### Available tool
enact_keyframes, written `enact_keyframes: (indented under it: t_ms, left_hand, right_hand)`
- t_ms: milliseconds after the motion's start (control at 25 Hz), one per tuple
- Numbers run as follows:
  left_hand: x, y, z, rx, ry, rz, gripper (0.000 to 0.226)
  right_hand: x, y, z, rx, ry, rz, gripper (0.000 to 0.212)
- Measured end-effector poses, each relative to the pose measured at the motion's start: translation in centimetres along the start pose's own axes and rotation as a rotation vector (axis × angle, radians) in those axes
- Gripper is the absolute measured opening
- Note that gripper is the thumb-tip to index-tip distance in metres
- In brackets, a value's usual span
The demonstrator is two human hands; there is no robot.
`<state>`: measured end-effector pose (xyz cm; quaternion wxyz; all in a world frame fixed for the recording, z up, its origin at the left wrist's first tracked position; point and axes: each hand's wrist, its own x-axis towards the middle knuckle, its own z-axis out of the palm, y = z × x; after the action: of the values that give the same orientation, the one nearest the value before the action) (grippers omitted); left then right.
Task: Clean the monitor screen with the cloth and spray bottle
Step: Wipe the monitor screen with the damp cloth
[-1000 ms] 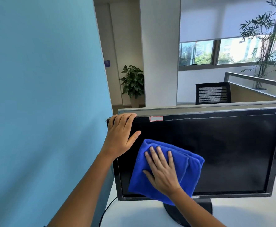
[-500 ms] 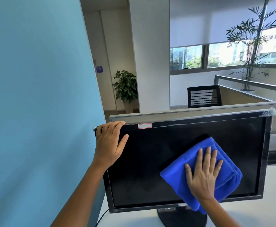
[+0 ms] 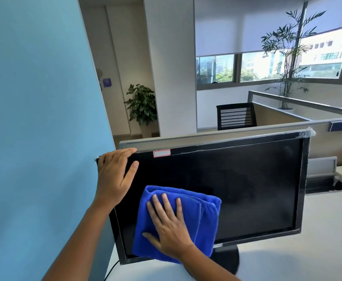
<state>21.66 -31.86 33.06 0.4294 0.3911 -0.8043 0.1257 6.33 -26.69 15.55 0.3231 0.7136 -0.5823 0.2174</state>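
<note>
A black monitor (image 3: 247, 185) stands on a white desk, its dark screen facing me. My left hand (image 3: 114, 175) grips the monitor's top left corner, fingers over the upper edge. A folded blue cloth (image 3: 204, 218) lies flat against the lower left part of the screen. My right hand (image 3: 169, 226) presses on the cloth with its fingers spread. No spray bottle is in view.
A tall blue partition (image 3: 34, 128) rises close on the left. Behind the monitor runs a low grey divider (image 3: 227, 134). The white desk (image 3: 308, 250) extends to the right, with a cable tray opening (image 3: 328, 183). A black cable (image 3: 111, 270) hangs below the monitor's left corner.
My right hand has swept the cloth from the lower left of the screen to the right and back to the lower left. My left hand has stayed on the top corner.
</note>
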Motion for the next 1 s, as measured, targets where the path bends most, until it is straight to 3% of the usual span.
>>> enact_keyframes:
  t_ms: [200,480,680,920,1000]
  left_hand:
    - [0.1,-0.1,0.0,-0.019,-0.014,-0.001,0.044]
    - [0.2,-0.4,0.4,-0.047,-0.009,-0.026,0.037]
    - [0.3,-0.4,0.4,-0.037,0.004,-0.028,0.038]
    - [0.5,-0.3,0.3,-0.049,0.005,-0.034,0.038]
    - [0.5,-0.3,0.2,-0.068,0.006,-0.04,0.036]
  right_hand:
    - [3.2,2.6,-2.0,0.032,0.11,0.132,0.082]
    - [1.8,12.1,-4.0,0.042,0.187,0.43,0.086]
    - [-0.7,18.4,-4.6,0.156,0.2,0.787,0.088]
    - [-3.7,19.7,-4.2,0.343,0.255,1.112,0.088]
    - [-2.6,19.0,-4.4,0.38,0.271,1.146,0.092]
